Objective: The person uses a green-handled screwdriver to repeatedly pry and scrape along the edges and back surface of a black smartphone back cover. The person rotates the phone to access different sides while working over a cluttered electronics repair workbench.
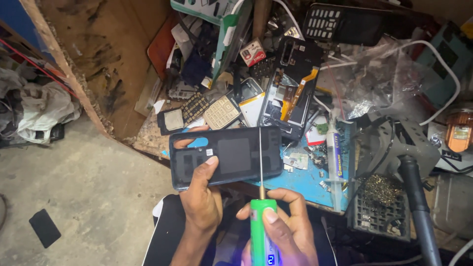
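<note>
Left hand point(202, 197) gripping dark phone back cover point(225, 156), right hand point(288, 221) clasping green screwdriver point(260, 231), cluttered blue workbench point(300, 180), concrete floor point(84, 197)

Dark phone back cover point(226, 156), inner face up, roughly level above bench edge; green electric screwdriver point(260, 231), thin bit upright

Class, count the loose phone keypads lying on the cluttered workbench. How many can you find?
2: a dark keypad with gold keys and a beige rectangular keypad just right of it, both beyond the black plastic phone back cover. Clutter may hide others.
</note>
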